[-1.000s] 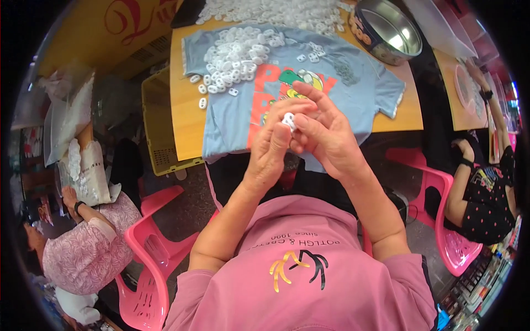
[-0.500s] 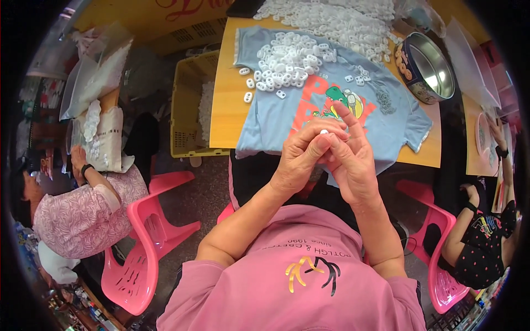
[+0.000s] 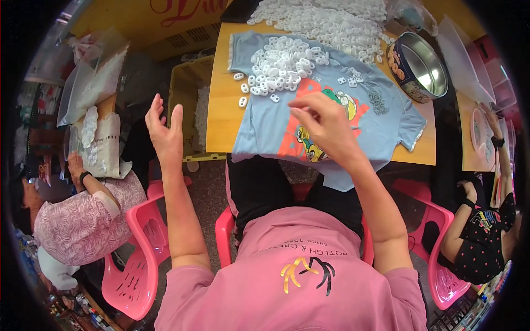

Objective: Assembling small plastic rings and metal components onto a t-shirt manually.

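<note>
My left hand [image 3: 164, 131] is lifted off to the left of the wooden table [image 3: 221, 113], palm open, fingers spread and holding nothing, near a yellow crate [image 3: 187, 94]. Over the print of a light blue T-shirt [image 3: 386, 124] spread on the table hovers my right hand [image 3: 326, 129]. Its fingertips are drawn together, and I cannot make out anything between them. A heap of small white plastic pieces [image 3: 281, 63] lies on the shirt just beyond that hand. A small patch of grey bits [image 3: 378, 102] sits to its right.
A bigger pile of white pieces [image 3: 331, 19] covers the table's far end, beside a round metal tin [image 3: 422, 66]. Pink chairs [image 3: 138, 248] stand on both sides. One person sits low at the left [image 3: 77, 220] and another at the right [image 3: 486, 231]. Bags of white pieces [image 3: 91, 83] lie at left.
My hands were joined over a small white piece in front of me. They have parted: the left swung out to the left and opened, and the right reached forward over the shirt.
</note>
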The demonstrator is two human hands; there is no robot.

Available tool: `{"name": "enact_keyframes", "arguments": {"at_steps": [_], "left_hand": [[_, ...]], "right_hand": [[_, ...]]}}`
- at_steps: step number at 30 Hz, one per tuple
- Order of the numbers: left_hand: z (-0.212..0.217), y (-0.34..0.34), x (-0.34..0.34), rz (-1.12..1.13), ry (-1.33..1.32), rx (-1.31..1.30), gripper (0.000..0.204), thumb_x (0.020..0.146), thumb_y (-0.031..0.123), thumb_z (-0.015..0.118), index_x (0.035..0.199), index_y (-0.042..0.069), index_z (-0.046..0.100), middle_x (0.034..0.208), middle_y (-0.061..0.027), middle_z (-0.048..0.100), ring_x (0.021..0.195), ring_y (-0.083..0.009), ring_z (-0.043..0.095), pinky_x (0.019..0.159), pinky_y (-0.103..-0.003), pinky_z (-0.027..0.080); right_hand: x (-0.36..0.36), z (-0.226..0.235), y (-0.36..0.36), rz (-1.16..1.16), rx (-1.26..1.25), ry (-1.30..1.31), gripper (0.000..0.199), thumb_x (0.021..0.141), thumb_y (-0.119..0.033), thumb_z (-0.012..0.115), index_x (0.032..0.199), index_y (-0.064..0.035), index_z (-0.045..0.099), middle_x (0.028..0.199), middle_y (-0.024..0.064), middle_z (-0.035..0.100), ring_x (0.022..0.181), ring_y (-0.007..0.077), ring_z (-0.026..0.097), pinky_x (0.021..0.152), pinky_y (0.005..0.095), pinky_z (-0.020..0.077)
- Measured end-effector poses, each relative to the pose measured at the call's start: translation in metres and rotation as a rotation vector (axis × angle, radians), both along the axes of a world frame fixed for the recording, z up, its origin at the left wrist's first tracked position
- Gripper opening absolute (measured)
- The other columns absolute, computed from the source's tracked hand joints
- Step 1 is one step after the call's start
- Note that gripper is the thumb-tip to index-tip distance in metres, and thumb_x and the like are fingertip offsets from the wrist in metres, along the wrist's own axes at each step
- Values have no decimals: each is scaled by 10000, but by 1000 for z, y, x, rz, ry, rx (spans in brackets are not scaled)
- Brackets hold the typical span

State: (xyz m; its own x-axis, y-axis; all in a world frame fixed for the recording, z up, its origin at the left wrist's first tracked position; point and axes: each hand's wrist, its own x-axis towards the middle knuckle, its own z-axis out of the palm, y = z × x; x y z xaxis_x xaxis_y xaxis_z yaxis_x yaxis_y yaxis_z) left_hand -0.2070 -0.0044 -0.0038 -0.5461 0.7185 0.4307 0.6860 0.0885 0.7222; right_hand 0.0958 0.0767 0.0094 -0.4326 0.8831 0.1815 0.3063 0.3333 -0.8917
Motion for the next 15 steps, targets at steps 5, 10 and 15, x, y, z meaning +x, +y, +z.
{"name": "enact_keyframes", "arguments": {"at_steps": [5, 10, 15], "left_hand": [[2, -10, 46, -219, -312, 95, 387, 927, 75, 612, 1297, 19, 517, 1252, -102, 540, 1108, -178, 543, 946, -295, 450], [4, -5, 93, -357, -282, 39, 224, 906, 42, 614, 1127, 9, 634, 1109, -105, 590, 973, -171, 592, 812, -286, 504], [2, 6, 119, -464, -403, -21, 194, 918, 57, 619, 1098, -13, 639, 936, -78, 648, 812, -139, 622, 738, -260, 506]], "right_hand": [[-37, -10, 16, 11, 398, -263, 117, 846, -128, 680, 939, -57, 685, 896, 118, 637, 769, 277, 640, 664, 369, 502], [-47, -11, 25, -16, 374, -570, 121, 853, -159, 665, 914, -56, 680, 870, 135, 627, 826, 346, 638, 685, 437, 505], [-30, -12, 24, -39, 358, -376, 124, 854, -146, 668, 937, -55, 680, 862, 120, 640, 768, 299, 637, 664, 398, 503]]}}
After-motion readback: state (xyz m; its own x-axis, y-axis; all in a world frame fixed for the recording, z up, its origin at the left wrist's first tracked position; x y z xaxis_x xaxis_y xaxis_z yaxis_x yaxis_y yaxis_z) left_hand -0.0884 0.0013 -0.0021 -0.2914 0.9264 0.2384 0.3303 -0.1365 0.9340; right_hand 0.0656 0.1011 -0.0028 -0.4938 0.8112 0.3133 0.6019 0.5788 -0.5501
